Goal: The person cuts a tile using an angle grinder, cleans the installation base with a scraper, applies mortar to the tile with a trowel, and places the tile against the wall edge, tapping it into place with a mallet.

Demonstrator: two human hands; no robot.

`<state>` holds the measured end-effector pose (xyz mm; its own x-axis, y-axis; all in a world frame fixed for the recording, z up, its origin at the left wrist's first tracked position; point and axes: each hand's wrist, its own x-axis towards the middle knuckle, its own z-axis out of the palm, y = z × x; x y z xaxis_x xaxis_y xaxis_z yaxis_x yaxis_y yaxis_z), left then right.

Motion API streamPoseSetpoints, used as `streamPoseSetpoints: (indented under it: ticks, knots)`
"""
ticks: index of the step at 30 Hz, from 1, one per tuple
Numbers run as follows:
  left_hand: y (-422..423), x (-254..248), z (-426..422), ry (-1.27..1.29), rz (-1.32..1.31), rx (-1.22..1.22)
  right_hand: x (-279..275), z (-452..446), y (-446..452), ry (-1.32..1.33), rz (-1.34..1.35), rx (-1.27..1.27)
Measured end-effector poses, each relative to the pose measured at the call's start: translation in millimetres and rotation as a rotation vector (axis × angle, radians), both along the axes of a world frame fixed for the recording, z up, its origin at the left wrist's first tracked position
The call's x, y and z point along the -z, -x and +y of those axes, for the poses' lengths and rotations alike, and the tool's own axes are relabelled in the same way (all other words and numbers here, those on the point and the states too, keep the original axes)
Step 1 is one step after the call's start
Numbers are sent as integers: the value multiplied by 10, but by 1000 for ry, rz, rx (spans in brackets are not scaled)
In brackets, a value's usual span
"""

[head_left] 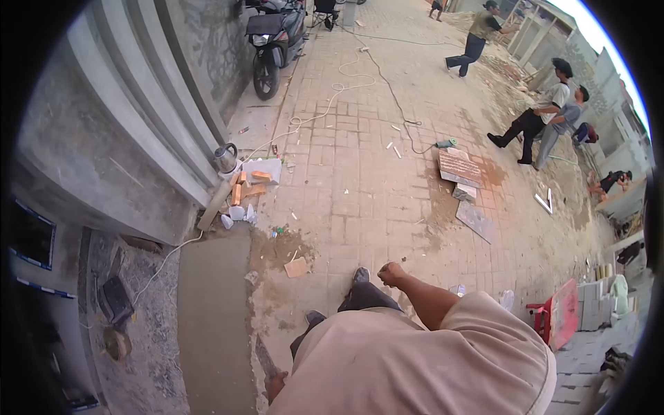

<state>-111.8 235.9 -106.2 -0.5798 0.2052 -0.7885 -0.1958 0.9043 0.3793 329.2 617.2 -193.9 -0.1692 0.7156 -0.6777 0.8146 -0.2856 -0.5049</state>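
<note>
My left hand (278, 384), low in the head view and partly covered by my pale shirt, is closed around a trowel (263, 358) with a flat grey blade; its handle is hidden. The blade points forward beside a smooth grey cement strip (214, 325). My right hand (392, 274) hangs out in front of my body over the brick paving, fingers curled in, and nothing shows in it. Below it is one of my shoes (361, 275). A broken tile piece (297, 268) lies on the ground between the strip and my feet.
Brick pieces (237, 194) and an electric kettle (225, 158) stand by the left wall. Cables (377, 66) cross the paving. Ahead right lie stacked tiles (458, 166) and an angle grinder (446, 144). A motorbike (270, 48) is parked ahead; several people are at the right. A red wheelbarrow (564, 315) stands nearby.
</note>
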Motion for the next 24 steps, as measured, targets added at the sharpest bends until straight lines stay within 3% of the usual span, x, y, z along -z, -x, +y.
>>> streamPoseSetpoints:
  ticks: [3,7,10,14,17,20,23,24]
  knots:
    - [-206,257,1107,108,29,161,-496,774,-1151,-114,-143,138]
    - [-383,214,1949,121,73,270,-271,744,-1356,16,-140,261]
    - [-527,159,2506,100,106,336,300,888,-1786,41,-107,211]
    - [-675,34,3121,75,164,407,406,1125,-2108,79,-57,366]
    - [-854,-118,3585,62,204,457,791,1253,-2549,-1,2,281]
    - [-1089,-288,4028,44,236,529,928,1134,-2835,-147,78,528]
    - [-1477,-742,4463,-123,191,678,559,1107,-3001,-9,73,889]
    - [-1558,-824,4679,-97,208,707,884,977,-3094,-144,51,751]
